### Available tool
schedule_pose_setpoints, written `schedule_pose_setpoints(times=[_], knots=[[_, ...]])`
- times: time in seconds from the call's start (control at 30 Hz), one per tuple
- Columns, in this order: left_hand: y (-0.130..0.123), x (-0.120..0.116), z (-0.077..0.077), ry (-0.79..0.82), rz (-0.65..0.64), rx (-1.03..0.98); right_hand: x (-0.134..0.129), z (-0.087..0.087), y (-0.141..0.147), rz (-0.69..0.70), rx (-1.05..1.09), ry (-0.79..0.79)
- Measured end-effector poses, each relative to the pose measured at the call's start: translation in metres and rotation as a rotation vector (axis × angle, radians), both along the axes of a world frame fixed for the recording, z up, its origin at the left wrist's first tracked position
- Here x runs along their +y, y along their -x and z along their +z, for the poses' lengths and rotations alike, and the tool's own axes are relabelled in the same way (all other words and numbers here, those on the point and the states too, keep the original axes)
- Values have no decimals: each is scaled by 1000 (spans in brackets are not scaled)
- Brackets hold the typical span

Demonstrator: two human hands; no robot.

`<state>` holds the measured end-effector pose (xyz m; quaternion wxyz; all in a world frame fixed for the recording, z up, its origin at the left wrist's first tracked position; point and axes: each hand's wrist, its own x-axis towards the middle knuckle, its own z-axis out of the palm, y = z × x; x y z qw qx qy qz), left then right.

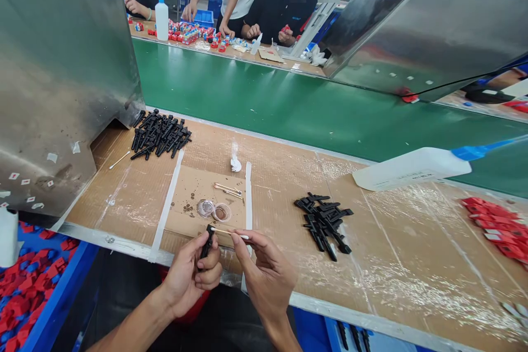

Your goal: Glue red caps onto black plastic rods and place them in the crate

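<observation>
Upright in my left hand [192,272] is a small black plastic part [205,247], gripped between thumb and fingers. My right hand [268,272] pinches a cotton swab [225,231], whose far tip meets the top of the black part. Just beyond my hands, a small clear round cup [223,212] with brown contents stands beside its clear lid [205,208] on a cardboard sheet [185,179]. Several used swabs [227,189] with dark tips lie behind the cup. Brown specks dot the sheet around it.
Black parts are heaped at the back left [160,133] and right of centre [324,223]. A white squeeze bottle [412,169] lies at right, near red parts [497,228]. A blue bin [61,280] sits lower left. Beyond the green conveyor [247,88], several people work. Metal panels [61,82] flank the bench.
</observation>
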<state>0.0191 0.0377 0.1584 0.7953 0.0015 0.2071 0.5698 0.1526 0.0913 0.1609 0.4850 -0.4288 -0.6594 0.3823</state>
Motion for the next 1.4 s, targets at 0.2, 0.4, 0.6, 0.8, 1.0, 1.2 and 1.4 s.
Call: schedule_pose_setpoints(times=[0.2,0.4,0.6,0.8,1.0,1.2,1.4], knots=[[0,0,0,4,4,3,-1,-1,-2,5,-22,-9],[-1,-1,1,12,3,9,-3,3,-2,-20,52,41],[-1,0,0,-1,-1,-32,16,5,1,-155,142,165],[0,-1,-2,-13,6,-28,40,2,7,-73,50,271],[-1,-11,3,-18,4,43,25,9,-5,-235,-1,217],[-6,-31,17,-86,-115,-73,-26,17,-8,158,198,623],[-13,-55,16,-180,-180,258,-50,-2,-2,290,528,920]])
